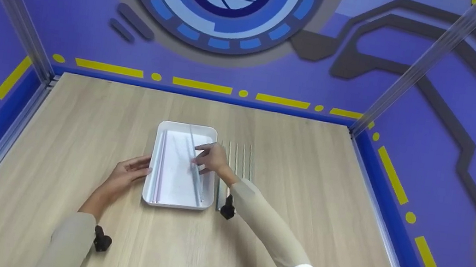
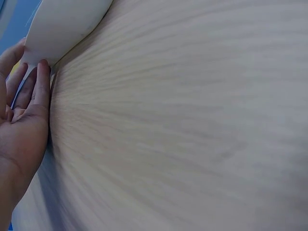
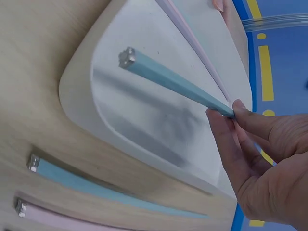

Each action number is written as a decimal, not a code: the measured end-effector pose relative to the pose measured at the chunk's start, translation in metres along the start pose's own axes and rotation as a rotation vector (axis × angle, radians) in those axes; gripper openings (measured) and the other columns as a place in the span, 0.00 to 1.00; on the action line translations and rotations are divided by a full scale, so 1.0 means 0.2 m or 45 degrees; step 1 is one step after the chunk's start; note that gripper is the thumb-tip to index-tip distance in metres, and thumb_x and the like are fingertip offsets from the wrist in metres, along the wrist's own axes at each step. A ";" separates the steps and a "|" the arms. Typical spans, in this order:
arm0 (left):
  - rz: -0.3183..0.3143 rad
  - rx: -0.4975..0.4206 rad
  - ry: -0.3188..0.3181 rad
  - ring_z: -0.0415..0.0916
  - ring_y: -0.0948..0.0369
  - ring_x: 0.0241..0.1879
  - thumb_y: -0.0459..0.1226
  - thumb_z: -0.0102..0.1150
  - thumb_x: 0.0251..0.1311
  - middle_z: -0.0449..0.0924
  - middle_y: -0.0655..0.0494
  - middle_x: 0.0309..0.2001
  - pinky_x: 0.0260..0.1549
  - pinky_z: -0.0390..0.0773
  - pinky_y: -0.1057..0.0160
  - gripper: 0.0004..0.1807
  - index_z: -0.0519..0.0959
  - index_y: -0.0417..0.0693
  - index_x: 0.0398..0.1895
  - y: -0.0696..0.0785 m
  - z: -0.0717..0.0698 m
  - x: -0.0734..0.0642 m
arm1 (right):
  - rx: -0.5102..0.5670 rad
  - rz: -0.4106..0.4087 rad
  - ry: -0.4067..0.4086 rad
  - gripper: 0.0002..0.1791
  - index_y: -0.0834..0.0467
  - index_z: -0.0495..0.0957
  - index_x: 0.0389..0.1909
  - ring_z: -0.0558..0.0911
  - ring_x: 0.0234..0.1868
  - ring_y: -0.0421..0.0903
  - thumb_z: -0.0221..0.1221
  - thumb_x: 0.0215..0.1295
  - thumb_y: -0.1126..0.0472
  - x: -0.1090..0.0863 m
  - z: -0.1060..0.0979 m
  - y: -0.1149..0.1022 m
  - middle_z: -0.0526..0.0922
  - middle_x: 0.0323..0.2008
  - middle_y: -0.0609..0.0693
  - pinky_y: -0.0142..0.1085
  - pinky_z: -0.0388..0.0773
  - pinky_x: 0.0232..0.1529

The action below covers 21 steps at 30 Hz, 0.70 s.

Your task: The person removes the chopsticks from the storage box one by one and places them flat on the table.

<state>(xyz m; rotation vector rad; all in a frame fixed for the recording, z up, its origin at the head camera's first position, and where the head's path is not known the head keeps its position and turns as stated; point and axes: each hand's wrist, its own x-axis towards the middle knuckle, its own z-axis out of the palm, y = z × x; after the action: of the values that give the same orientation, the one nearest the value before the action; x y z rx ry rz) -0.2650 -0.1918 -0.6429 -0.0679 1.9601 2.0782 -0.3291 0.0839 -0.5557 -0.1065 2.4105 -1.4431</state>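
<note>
Between thumb and fingers, my right hand [image 1: 212, 157] pinches a slim light blue chopstick [image 3: 168, 82] with a silvery decorated end. It slants over the right half of a shallow white tray [image 1: 169, 206], its silvery end toward me. Inside the tray, along the left side, lie a pink chopstick [image 3: 195, 43] and a pale one beside it. My left hand [image 1: 122, 175] rests at the tray's left side. Its fingers are extended, with fingertips against the outer wall, as the left wrist view shows.
Right of the tray, several chopsticks [image 1: 244, 162] lie roughly parallel on the wooden table [image 1: 305, 185], partly hidden by my right forearm. A light blue one [image 3: 86, 183] and a pink one [image 3: 57, 221] are nearest the tray. Blue-purple panels [image 1: 273, 78] enclose the table at back and sides.
</note>
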 end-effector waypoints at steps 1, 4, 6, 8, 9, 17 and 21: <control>0.000 0.001 -0.005 0.73 0.57 0.68 0.37 0.64 0.69 0.66 0.38 0.74 0.59 0.80 0.74 0.35 0.65 0.40 0.76 0.00 0.00 0.00 | 0.004 -0.001 0.002 0.24 0.69 0.81 0.57 0.90 0.39 0.58 0.70 0.59 0.73 0.00 -0.01 0.00 0.89 0.38 0.66 0.38 0.90 0.26; -0.001 -0.015 -0.020 0.72 0.57 0.68 0.38 0.64 0.69 0.65 0.37 0.75 0.59 0.79 0.74 0.35 0.64 0.39 0.76 0.00 0.00 0.00 | 0.017 -0.007 0.013 0.22 0.69 0.82 0.56 0.90 0.42 0.61 0.70 0.59 0.73 -0.01 -0.05 0.01 0.89 0.39 0.66 0.37 0.89 0.26; -0.005 -0.033 -0.032 0.70 0.56 0.70 0.37 0.64 0.69 0.64 0.37 0.75 0.60 0.79 0.74 0.35 0.63 0.39 0.76 0.00 0.00 -0.01 | 0.042 -0.012 0.013 0.22 0.70 0.81 0.57 0.89 0.44 0.64 0.69 0.60 0.73 -0.02 -0.08 0.02 0.89 0.40 0.67 0.37 0.89 0.26; -0.009 -0.050 -0.037 0.69 0.55 0.71 0.37 0.63 0.69 0.63 0.37 0.76 0.60 0.79 0.74 0.36 0.62 0.39 0.77 0.01 0.00 -0.01 | 0.056 -0.024 0.022 0.23 0.70 0.79 0.58 0.88 0.45 0.66 0.68 0.61 0.74 -0.02 -0.10 0.03 0.89 0.40 0.67 0.36 0.89 0.26; -0.013 -0.058 -0.039 0.69 0.54 0.71 0.37 0.63 0.70 0.63 0.37 0.76 0.61 0.79 0.73 0.36 0.62 0.39 0.77 0.01 0.00 -0.01 | 0.062 -0.027 0.027 0.24 0.71 0.79 0.60 0.88 0.45 0.66 0.68 0.61 0.74 -0.02 -0.12 0.03 0.89 0.40 0.67 0.36 0.90 0.27; -0.028 -0.020 -0.006 0.71 0.58 0.68 0.38 0.64 0.69 0.64 0.38 0.76 0.60 0.79 0.74 0.36 0.63 0.40 0.76 0.01 0.00 -0.01 | 0.114 -0.004 0.061 0.26 0.72 0.75 0.63 0.87 0.46 0.66 0.66 0.63 0.74 -0.06 -0.23 0.04 0.87 0.38 0.63 0.48 0.91 0.38; -0.029 -0.010 -0.007 0.73 0.60 0.67 0.38 0.64 0.69 0.64 0.37 0.75 0.59 0.79 0.74 0.36 0.63 0.39 0.76 0.01 0.01 -0.01 | 0.133 0.008 0.092 0.26 0.70 0.76 0.62 0.89 0.40 0.57 0.66 0.63 0.74 -0.08 -0.30 0.07 0.87 0.38 0.62 0.46 0.91 0.37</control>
<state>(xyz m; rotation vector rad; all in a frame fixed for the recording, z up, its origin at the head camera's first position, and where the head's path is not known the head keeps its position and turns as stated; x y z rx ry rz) -0.2636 -0.1911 -0.6413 -0.0860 1.9388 2.0696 -0.3315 0.1457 -0.5376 -0.0224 2.3835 -1.5928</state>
